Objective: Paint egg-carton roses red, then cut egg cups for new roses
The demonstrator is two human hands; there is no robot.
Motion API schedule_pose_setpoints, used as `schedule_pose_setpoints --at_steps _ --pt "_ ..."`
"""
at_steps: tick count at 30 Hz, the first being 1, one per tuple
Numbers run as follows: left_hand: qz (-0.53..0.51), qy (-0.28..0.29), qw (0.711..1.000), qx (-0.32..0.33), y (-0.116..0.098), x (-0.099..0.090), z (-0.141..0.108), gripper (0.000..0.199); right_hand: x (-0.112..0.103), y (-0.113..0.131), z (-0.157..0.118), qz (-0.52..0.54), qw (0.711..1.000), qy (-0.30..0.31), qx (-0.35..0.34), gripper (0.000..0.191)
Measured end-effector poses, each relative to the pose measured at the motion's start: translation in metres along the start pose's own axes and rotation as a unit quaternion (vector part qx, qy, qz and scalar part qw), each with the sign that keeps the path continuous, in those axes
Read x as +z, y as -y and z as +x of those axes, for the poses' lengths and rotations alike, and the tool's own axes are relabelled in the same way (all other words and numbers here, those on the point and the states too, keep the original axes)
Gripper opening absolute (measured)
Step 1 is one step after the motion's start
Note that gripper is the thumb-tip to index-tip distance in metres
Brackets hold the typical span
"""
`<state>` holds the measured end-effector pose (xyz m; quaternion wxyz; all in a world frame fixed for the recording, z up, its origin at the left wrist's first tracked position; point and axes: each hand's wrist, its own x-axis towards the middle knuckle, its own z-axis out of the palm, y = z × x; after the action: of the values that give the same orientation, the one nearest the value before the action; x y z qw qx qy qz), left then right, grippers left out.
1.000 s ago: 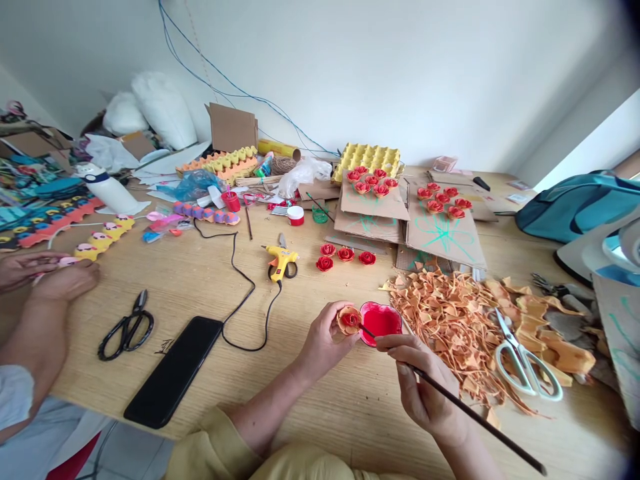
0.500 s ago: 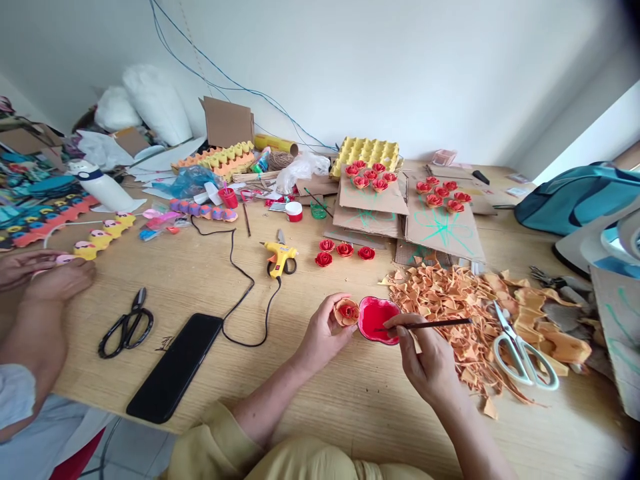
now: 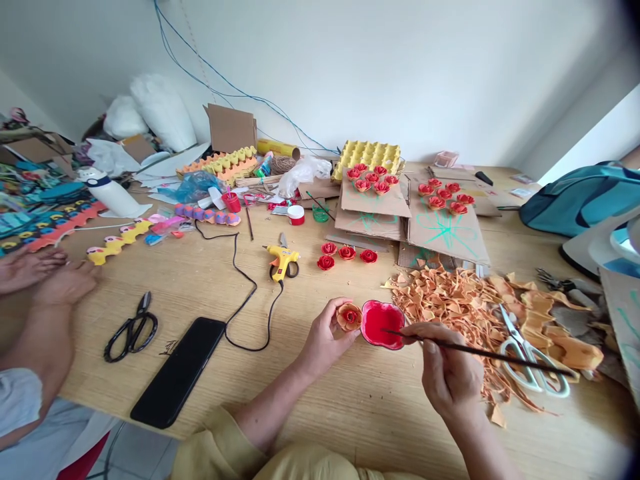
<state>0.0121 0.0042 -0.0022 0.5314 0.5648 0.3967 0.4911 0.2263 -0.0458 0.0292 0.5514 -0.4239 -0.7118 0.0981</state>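
Since brush (image 3: 480, 350) left rose (image 3: 349, 317), tip (image 3: 386, 331) in paint (image 3: 375, 321)

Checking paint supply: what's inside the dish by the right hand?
Red paint, with the brush tip at it. The dish floor is covered by paint; depth can't be told.

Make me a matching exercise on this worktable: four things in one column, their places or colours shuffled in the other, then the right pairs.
Things:
1. Glue gun
2. Flower
3. Phone
4. Paintbrush

Places or colours:
A. In the right hand, its tip at the red paint
B. Black, lying near the front edge of the table
C. Mostly yellow, with a black cord
D. In the fingers of the left hand

Right pairs: 1-C, 2-D, 3-B, 4-A
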Motion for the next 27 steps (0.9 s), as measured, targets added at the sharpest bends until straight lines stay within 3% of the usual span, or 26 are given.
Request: schedule_pose_setpoints --at_steps 3,8,27 --pt "0.048 0.004 0.999 0.019 0.001 0.001 -0.002 0.043 0.000 0.006 0.001 0.082 0.996 0.017 -0.038 0.027" --pt "0.121 0.021 0.991 0.047 0.000 0.002 -0.004 0.045 0.004 0.015 0.008 0.088 0.990 0.077 -0.082 0.027" --pt "0.183 0.074 0.977 0.079 -0.005 0.001 -0.006 0.051 0.002 0.008 0.010 0.036 0.984 0.160 -0.070 0.033"
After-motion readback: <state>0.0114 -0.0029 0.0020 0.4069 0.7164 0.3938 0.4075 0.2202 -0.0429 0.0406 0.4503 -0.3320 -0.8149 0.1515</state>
